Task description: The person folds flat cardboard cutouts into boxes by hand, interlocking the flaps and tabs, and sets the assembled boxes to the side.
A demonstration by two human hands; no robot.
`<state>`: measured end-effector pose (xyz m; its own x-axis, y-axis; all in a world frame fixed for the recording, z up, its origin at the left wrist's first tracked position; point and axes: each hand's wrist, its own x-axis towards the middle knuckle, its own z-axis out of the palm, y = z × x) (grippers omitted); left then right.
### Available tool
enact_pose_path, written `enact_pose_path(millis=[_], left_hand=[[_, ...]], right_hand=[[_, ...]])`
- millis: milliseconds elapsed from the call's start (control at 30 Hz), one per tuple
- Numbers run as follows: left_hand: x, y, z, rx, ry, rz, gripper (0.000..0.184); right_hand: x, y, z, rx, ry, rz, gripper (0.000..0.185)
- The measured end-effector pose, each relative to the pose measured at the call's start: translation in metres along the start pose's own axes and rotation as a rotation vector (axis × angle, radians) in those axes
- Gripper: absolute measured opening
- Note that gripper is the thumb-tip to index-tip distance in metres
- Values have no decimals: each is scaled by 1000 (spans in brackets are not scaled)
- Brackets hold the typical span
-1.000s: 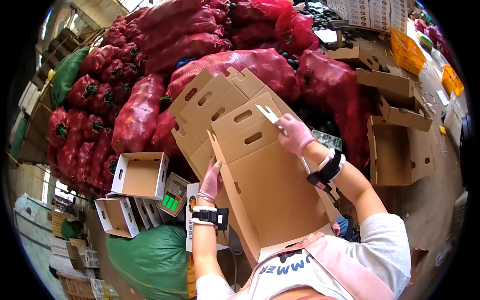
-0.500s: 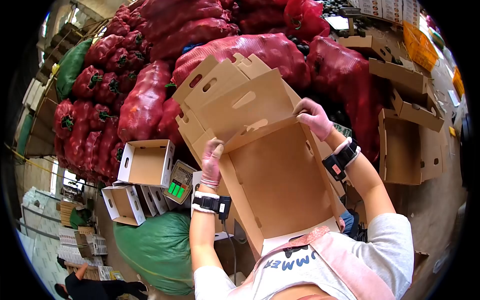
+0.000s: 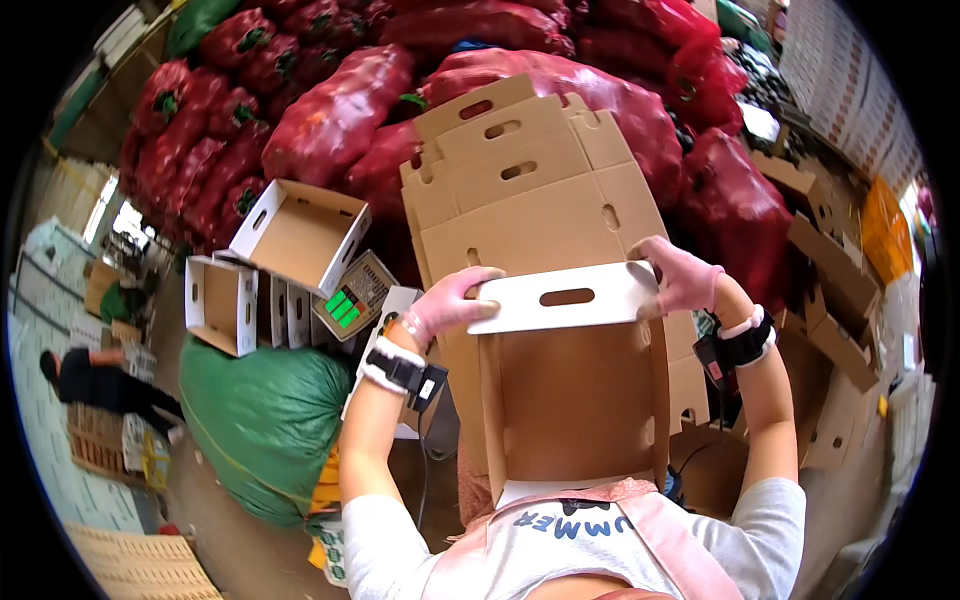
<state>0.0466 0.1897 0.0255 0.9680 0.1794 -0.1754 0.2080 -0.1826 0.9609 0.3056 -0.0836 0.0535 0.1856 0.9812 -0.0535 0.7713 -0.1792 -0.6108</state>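
An open cardboard box (image 3: 580,405), brown inside with a white outer face, stands tilted against my body. Its far end panel (image 3: 615,297) is folded over, with the white side and an oval handle slot showing. My left hand (image 3: 452,303), in a pink glove, pinches the left end of that panel. At the panel's right end, my right hand (image 3: 680,280) grips the corner, thumb on the near face. Behind the box lie flat cardboard blanks (image 3: 545,225) with handle slots.
Red mesh sacks (image 3: 340,110) pile up at the back. To the left are white-sided boxes (image 3: 300,235), a scale with green digits (image 3: 345,305) and a green sack (image 3: 265,420). Brown boxes (image 3: 835,265) lie right, near an orange crate (image 3: 885,235). Another person (image 3: 100,385) is far left.
The far end panel has been folded over, so its white face now shows. Both hands have come down toward me with it. The head view has shifted, and the person at left appears higher.
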Motion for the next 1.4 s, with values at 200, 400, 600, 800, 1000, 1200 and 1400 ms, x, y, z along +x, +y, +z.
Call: enact_pose_path(millis=[200,400,600,800,1000,1200,1400], left_hand=[[40,19,9,1114,-107,43,47],[31,10,8,1105,116,74,27],[-17,-7,24,981,529,411,9],[-117,8,54,958,144,92,11],[-180,-18,6,990,51,-580,67],[-196,-110,-49,758,457,-1262,97],[-226,-205,-32,611,790,-1388,89]], right_hand=[[28,-48,28,-877,26,220,48],[49,-36,33,-979,33,229,21],[67,-65,12,-1081,-293,207,33],[70,-67,34,-881,-205,-15,62],[78,-64,60,-923,-60,43,57],[79,-57,75,-1122,57,-54,33],[87,-35,72,-1007,132,-136,19]])
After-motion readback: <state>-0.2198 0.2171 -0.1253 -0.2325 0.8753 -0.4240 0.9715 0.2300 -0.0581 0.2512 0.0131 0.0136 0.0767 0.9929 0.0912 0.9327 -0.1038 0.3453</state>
